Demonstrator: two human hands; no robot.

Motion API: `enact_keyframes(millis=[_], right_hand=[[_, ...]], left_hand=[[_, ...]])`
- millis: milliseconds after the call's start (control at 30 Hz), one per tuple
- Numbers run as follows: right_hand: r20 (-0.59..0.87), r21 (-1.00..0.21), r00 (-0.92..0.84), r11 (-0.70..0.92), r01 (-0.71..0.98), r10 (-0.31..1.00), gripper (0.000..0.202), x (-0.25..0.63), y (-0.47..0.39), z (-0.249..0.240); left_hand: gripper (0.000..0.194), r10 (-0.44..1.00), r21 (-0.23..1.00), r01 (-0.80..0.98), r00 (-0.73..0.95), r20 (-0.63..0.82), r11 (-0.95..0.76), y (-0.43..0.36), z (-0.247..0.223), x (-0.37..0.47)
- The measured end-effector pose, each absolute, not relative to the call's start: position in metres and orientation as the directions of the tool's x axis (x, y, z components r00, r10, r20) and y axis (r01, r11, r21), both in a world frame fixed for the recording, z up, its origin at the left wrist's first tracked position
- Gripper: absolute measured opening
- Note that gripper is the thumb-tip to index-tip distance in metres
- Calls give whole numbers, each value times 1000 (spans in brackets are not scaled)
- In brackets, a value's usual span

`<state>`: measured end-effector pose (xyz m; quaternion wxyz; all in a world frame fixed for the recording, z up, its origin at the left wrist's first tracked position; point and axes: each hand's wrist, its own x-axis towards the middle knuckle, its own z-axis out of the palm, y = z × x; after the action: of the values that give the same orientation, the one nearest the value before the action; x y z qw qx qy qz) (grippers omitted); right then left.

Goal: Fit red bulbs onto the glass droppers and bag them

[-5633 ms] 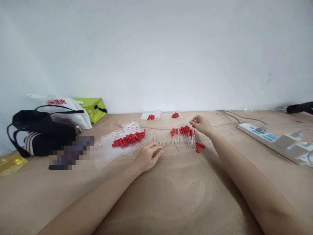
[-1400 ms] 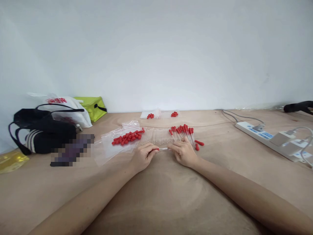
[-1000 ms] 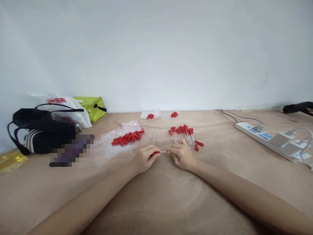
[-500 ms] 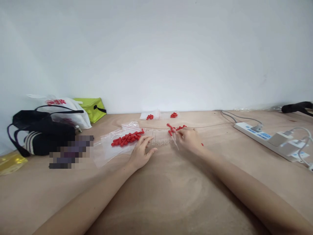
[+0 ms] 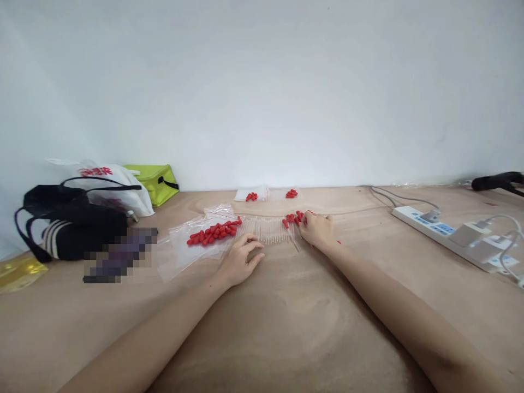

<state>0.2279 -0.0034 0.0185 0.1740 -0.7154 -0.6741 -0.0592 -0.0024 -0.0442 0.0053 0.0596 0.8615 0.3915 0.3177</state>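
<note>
My left hand [image 5: 241, 259] rests low on the table with fingers apart, beside the left end of a row of thin clear tubes [image 5: 270, 231]. My right hand [image 5: 317, 229] is bent over a cluster of red rubber bulbs [image 5: 291, 218] at the row's right end. Its fingertips are pressed together among the bulbs; what they grip is hidden. Just left of that hand, a dropper [image 5: 285, 223] with a red bulb lies slantwise, its clear tip toward me. To the left, a larger heap of red bulbs [image 5: 213, 233] lies on clear zip bags [image 5: 180, 256].
Behind the row lie flat bags [image 5: 266, 192] with small red groups. A white power strip [image 5: 434, 226] with plugged chargers is at right. At left stand a black bag [image 5: 73, 224], a white plastic bag [image 5: 110, 188] and a lime-green bag [image 5: 151, 183]. A wall closes the back.
A red-ended piece raised by my right fingers is no longer seen lifted. My right hand has settled lower at the red cluster. My left hand has shifted slightly toward me.
</note>
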Motion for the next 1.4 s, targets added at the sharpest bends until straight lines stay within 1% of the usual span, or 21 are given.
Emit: enact_keyframes(millis=[67, 133, 200, 267, 333, 500, 567, 667, 767, 833, 900, 967, 1033, 1067, 1133, 1200, 1233, 1300, 1333, 1400], right_hand=[[324, -171, 50, 6, 985, 945, 23, 228, -8, 22], [289, -159, 18, 30, 987, 957, 27, 226, -11, 26], [231, -136, 19, 12, 991, 973, 28, 222, -12, 27], [185, -110, 44, -23, 994, 982, 24, 218, -10, 27], [168, -92, 56, -41, 995, 984, 21, 214, -7, 26], [140, -69, 49, -40, 997, 989, 22, 208, -4, 21], [128, -99, 57, -44, 994, 990, 26, 210, -7, 23], [95, -185, 106, -87, 979, 990, 35, 218, -14, 34], [79, -233, 127, -105, 967, 989, 40, 226, -22, 49], [128, -234, 128, -95, 968, 984, 39, 225, -27, 58], [234, -223, 106, -53, 973, 967, 33, 218, -34, 61], [345, -224, 31, 50, 973, 938, 24, 205, -44, 57], [416, -241, -92, 207, 948, 905, 19, 187, -56, 46], [443, -255, -149, 283, 925, 884, 18, 178, -62, 40], [493, -250, -271, 432, 866, 827, 16, 164, -73, 26], [528, -237, -358, 538, 809, 770, 13, 159, -77, 17], [544, -238, -371, 562, 792, 753, 12, 161, -77, 14], [583, -257, -325, 548, 796, 745, 14, 176, -70, 11], [605, -276, -264, 509, 815, 751, 15, 188, -65, 11], [640, -328, -122, 414, 849, 759, 19, 219, -54, 9]], left_hand=[[13, 716, 351, 640, 493, 494, -683, -44, 6, -2], [12, 717, 348, 643, 494, 491, -682, -44, 6, -2], [12, 716, 342, 647, 496, 491, -682, -44, 6, -2], [12, 717, 336, 651, 497, 488, -680, -45, 6, -2], [11, 716, 332, 652, 499, 488, -682, -45, 7, -2], [11, 708, 331, 644, 504, 495, -690, -44, 6, -2], [11, 711, 339, 643, 498, 497, -687, -44, 6, -2], [12, 715, 366, 630, 484, 505, -685, -43, 5, -1], [15, 769, 467, 617, 429, 475, -633, -43, 5, 1], [19, 826, 575, 594, 374, 422, -563, -42, 5, 3], [23, 882, 715, 519, 325, 342, -468, -40, 4, 5], [28, 923, 865, 365, 298, 241, -344, -39, 4, 9], [33, 945, 967, 148, 285, 157, -206, -39, 3, 13], [34, 951, 988, 40, 279, 130, -146, -39, 3, 15], [35, 961, 988, -135, 258, 101, -67, -39, 3, 17], [33, 970, 971, -237, 224, 90, -35, -39, 2, 16], [33, 976, 965, -260, 196, 91, -38, -38, 2, 14], [34, 985, 966, -240, 113, 127, -97, -35, 3, 8], [33, 983, 971, -185, 71, 168, -153, -33, 3, 4], [29, 955, 955, 21, 18, 297, -297, -29, 4, -5]])
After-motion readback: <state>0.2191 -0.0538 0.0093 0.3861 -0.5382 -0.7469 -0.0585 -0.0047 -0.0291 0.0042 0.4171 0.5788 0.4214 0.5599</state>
